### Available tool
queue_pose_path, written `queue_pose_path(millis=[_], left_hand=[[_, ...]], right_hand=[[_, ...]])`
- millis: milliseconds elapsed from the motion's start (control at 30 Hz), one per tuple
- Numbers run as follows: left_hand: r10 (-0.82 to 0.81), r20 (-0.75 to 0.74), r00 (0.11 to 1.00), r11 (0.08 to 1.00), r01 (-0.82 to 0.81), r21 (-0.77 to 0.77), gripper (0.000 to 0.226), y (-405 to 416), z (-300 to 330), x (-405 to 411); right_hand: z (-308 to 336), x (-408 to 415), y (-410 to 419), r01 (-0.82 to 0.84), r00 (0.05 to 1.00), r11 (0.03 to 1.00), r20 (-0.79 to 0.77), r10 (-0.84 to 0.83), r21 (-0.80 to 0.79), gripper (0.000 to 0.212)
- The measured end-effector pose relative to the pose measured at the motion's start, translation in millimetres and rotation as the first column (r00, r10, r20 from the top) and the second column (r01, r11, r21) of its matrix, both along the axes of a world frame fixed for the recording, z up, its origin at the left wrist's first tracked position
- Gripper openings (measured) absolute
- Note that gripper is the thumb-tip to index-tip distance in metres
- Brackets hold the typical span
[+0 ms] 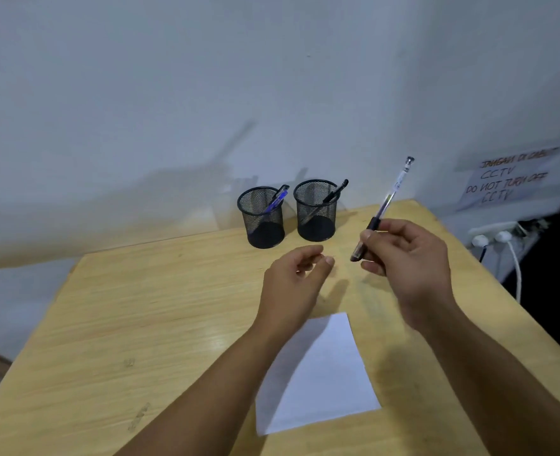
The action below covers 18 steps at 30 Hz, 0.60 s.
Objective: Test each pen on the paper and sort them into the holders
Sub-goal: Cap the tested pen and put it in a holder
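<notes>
My right hand (406,255) pinches a clear-barrelled pen (391,194) by its black grip, cap end down, the barrel slanting up to the right. My left hand (296,274) hovers just left of the pen's lower end, fingers loosely curled and holding nothing. A white sheet of paper (324,376) lies on the wooden table (140,317) below my hands, partly covered by my left forearm. Two black mesh holders stand at the table's far edge: the left holder (261,218) has a blue pen (277,199) in it, the right holder (316,212) a black pen (336,191).
A pale wall rises behind the table. At the right, a handwritten paper notice (508,179) hangs on the wall above a white power strip (495,233) with plugs and a cable hanging down. The table's right edge runs close to these.
</notes>
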<state>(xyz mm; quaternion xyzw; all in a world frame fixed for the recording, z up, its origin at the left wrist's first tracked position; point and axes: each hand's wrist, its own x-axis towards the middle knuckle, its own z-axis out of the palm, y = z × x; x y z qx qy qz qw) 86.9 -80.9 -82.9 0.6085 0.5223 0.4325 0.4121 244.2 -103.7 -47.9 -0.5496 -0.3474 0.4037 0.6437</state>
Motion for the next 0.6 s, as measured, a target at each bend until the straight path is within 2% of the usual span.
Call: queue_pose_path(millis=[100,167,233,400,600], left_hand=[[0.082,-0.035,0.996,0.993,-0.085,-0.086,0.044,38,-10,6],[0.129,-0.077,0.989,0.981,-0.138,-0.137,0.059,59,-12,10],[0.15,-0.092,0.984,0.975,-0.163,-0.154,0.064,75,-13,17],[0.185,-0.143,0.972,0.968,-0.205,-0.141,0.041,105,-14,34],[0.192,-0.207,0.959,0.972,-0.214,-0.092,0.048,127,-22,39]], right_hand=[[8,26,27,0.019,0.938,1.0,0.347,-0.009,-0.025,0.009],[15,39,43,0.007,0.809,1.0,0.587,0.009,-0.025,0.013],[23,47,59,-0.02,0.666,0.999,0.745,0.039,-0.034,0.017],[40,49,97,-0.093,0.379,0.993,0.92,0.105,-0.075,0.009],[35,25,136,-0.144,0.127,0.978,0.977,0.172,-0.154,0.016]])
